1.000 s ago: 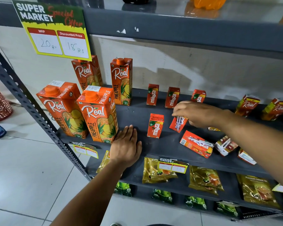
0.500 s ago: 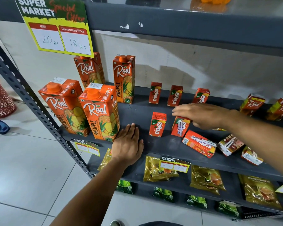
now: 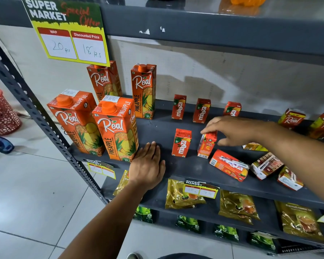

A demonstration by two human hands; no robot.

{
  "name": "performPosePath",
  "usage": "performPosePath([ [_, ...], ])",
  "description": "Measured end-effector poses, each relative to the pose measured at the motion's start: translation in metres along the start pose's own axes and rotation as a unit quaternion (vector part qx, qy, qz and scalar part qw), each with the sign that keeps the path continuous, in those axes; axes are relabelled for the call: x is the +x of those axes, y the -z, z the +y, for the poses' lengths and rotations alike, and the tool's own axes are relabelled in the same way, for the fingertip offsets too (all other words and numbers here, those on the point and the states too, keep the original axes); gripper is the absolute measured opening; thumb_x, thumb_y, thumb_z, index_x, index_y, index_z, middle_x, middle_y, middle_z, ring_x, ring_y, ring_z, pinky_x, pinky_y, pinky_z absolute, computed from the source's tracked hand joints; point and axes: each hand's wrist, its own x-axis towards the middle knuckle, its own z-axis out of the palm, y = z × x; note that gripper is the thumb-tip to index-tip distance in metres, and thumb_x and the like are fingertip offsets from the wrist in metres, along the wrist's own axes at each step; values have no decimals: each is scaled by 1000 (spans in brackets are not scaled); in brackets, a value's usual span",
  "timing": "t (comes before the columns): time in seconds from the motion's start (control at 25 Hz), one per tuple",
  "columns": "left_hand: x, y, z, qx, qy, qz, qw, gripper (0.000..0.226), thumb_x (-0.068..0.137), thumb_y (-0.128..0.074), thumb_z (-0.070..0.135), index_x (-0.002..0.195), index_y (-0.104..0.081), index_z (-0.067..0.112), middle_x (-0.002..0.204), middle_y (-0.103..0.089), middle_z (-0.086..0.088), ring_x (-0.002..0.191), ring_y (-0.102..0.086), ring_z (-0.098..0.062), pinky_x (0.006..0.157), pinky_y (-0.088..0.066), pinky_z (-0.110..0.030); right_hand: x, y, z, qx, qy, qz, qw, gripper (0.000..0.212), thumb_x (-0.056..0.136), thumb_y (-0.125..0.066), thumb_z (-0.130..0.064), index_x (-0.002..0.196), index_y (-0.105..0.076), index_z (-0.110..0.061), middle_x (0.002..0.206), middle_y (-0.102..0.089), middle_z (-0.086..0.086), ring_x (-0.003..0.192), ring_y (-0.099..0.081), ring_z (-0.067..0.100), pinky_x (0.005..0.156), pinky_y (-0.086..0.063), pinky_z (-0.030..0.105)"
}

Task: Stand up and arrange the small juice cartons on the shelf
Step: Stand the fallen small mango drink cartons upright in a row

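Price sign above tall pineapple cartons; gold pouches below

- The small carton that the right hand holds was leaning a second ago; now it stands upright near the shelf's front edge.
- Its straw side has turned away.

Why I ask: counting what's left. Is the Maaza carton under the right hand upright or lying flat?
Upright: the Maaza carton stands on end on the shelf, right hand holding its top.
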Motion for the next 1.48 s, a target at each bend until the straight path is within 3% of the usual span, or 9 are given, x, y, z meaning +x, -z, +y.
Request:
performPosePath([
  [0.24,0,1,1,4,-1,-2,1000,59,92,-34,38,130,-57,-1,137,-56,-20,126,-53,-35,105,-40,-44,2,-1,-10,11,-47,20,999,35,81,-63,-52,101,-66,-23,84,-69,-7,71,-60,7,69,-51,33],
  [0.48,0,-1,0,2,1,-6,1000,59,93,-34,38,130,-56,-1,138,-55,-20,127,-52,-34,106,-39,-44,-7,-5,7,45,-136,-30,989,100,64,-78,-56,145,-31,-19,128,-61,6,106,-62,21,82,-50,31],
  [0.68,0,0,0,-2,0,1,1000,58,93,-35,38,130,-57,-1,137,-55,-20,126,-53,-35,104,-41,-45,-40,-52,15,32,-217,-174,960,80,52,-77,-66,116,-56,-23,108,-67,-1,93,-63,16,85,-54,38],
  [0.8,0,0,0,-3,-3,2,1000,59,93,-35,38,130,-56,-1,136,-55,-21,126,-53,-36,104,-41,-45,-53,-76,17,38,-206,-91,973,61,51,-72,-62,102,-58,-30,98,-66,-5,84,-61,14,76,-55,38],
  [1.04,1,-2,-2,2,-7,-1,1000,60,93,-34,39,131,-55,-2,138,-54,-22,127,-52,-36,105,-40,-45,-60,-28,33,-41,-110,83,990,51,73,-62,-12,116,-54,-37,123,-53,-9,112,-56,21,85,-48,34],
  [1.2,1,0,-1,5,-4,-10,1000,61,94,-32,40,132,-54,-2,139,-53,-22,128,-50,-36,105,-40,-46,-55,-18,28,-113,-45,27,992,57,81,-22,-53,128,-48,-35,140,-48,-7,126,-44,21,92,-38,32],
  [1.32,1,1,-1,4,-2,-14,1000,62,94,-31,41,132,-53,-2,139,-53,-22,129,-50,-36,106,-39,-46,-53,-20,22,-161,8,15,987,53,93,-22,-51,142,-34,-36,156,-28,-11,142,-27,14,108,-26,31],
  [1.44,1,1,0,0,-2,-17,1000,61,93,-32,40,131,-54,-2,138,-54,-22,128,-50,-37,105,-39,-46,-59,-12,22,-142,23,23,989,92,71,-1,-76,146,-32,-32,156,-27,-10,144,-25,15,115,-20,34],
  [1.48,1,1,0,-3,-3,-17,1000,61,93,-33,40,131,-54,-3,138,-54,-23,128,-51,-37,105,-40,-46,-59,-13,23,-165,25,27,986,80,80,-7,-69,147,-32,-32,156,-27,-9,144,-25,16,114,-20,33],
])
